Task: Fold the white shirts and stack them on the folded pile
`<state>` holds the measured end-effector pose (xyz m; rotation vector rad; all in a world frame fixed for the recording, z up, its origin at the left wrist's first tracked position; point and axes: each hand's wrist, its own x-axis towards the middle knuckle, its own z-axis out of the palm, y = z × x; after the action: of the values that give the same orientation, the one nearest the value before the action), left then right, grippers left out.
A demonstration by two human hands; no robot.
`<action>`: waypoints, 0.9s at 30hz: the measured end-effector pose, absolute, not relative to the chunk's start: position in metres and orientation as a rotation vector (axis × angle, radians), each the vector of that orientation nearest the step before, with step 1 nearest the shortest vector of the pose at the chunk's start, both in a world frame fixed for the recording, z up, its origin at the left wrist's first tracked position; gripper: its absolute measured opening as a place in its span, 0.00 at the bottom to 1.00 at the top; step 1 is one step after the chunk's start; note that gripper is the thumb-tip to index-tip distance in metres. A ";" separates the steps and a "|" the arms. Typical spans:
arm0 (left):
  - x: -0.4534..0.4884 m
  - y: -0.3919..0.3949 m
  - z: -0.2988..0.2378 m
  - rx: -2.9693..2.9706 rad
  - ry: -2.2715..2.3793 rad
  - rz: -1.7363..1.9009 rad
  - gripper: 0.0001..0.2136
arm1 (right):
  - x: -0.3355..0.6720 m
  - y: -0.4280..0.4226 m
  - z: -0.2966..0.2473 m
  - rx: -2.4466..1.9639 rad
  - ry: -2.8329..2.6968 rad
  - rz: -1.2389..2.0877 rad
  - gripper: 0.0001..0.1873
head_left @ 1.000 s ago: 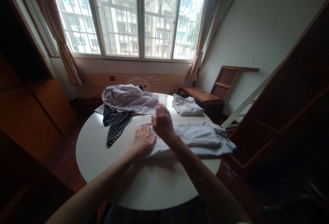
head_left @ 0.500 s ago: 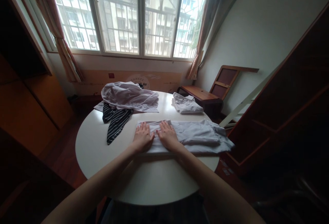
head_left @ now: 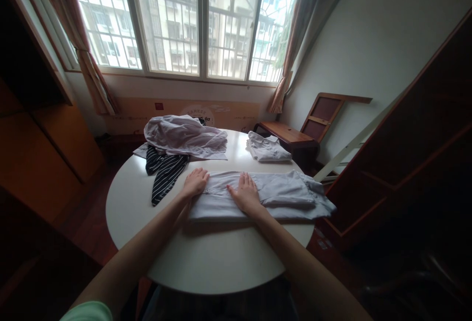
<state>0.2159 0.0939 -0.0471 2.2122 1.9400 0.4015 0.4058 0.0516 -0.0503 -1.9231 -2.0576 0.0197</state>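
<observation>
A pale grey shirt [head_left: 280, 194] lies folded into a long strip across the round white table [head_left: 206, 257]. My left hand [head_left: 194, 182] rests at the strip's left end, fingers curled over its far corner. My right hand [head_left: 245, 194] lies flat and open on the middle of the strip, fingers spread and pointing away from me. Both forearms reach in from the lower edge of the view.
A crumpled pale shirt [head_left: 184, 136] lies over a black-and-white striped garment [head_left: 164, 173] at the table's far left. A small folded white garment [head_left: 267, 148] sits at the far right. A wooden chair [head_left: 302, 131] stands beyond, under the window; dark cabinets flank both sides.
My right hand came down from above the shirt onto it, then slid right along the strip. My left hand moved up and left to the strip's far left corner.
</observation>
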 end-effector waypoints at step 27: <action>0.207 0.104 -0.060 2.095 1.600 0.909 0.18 | 0.428 0.072 -0.055 -1.724 -1.682 0.126 0.14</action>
<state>0.2071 0.1037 -0.0596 2.0953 1.6004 0.9086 0.4284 0.0716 -0.0547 -1.7244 -1.6822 0.1263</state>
